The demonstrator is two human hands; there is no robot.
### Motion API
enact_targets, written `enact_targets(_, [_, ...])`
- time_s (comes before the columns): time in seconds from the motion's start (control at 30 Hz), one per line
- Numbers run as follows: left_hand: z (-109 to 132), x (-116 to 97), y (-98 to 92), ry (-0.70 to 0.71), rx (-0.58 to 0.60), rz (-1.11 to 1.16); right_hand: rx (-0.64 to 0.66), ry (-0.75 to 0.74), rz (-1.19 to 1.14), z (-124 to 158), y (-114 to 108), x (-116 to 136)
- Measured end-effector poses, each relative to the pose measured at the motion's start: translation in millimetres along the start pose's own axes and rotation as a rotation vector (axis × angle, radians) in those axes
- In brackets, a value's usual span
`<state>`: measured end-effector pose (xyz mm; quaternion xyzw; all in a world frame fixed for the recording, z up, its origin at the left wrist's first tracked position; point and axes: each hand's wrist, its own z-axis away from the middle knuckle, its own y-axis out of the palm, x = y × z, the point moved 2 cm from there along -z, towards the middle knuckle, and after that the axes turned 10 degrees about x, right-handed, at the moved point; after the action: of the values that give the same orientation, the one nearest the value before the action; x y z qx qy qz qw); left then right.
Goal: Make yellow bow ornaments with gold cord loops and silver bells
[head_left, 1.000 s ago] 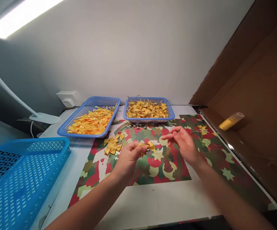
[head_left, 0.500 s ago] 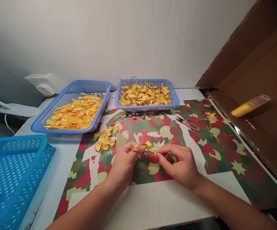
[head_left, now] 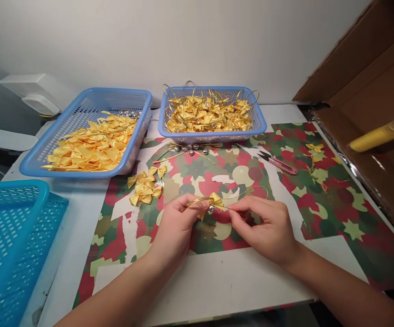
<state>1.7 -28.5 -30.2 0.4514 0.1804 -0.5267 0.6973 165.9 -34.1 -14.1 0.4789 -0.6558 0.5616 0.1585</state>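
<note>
My left hand [head_left: 174,225] pinches a coiled gold cord [head_left: 200,200] between thumb and fingertips. On that cord sit a yellow ribbon bow [head_left: 216,199] and a small silver bell [head_left: 211,210], just beyond my left thumb. The fingers of my right hand [head_left: 266,227] are closed on a thin strand of the gold cord, a little to the right of the bell. A loose loop of cord arcs up behind my right fingers. Several yellow bows [head_left: 145,187] lie in a pile left of my hands.
Blue baskets hold loose bows [head_left: 91,145] and corded bows with bells [head_left: 210,113]. Several bells [head_left: 192,149] with cords lie ahead. Pink thread snips [head_left: 278,163] rest at the right. A turquoise basket [head_left: 29,222] stands left; a cardboard wall [head_left: 363,59] rises right.
The camera view has shifted, so the baskets appear higher and larger. My right hand sits slightly farther right, drawing the strand a little away from the bell. My left hand keeps its grip.
</note>
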Motion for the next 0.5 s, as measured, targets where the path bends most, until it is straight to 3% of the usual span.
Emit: enact_targets(0.5, [0.8,3.6,-3.5,0.021,0.021,-0.048,0.031,-0.01,-0.024,-0.1,-2.6,0.1])
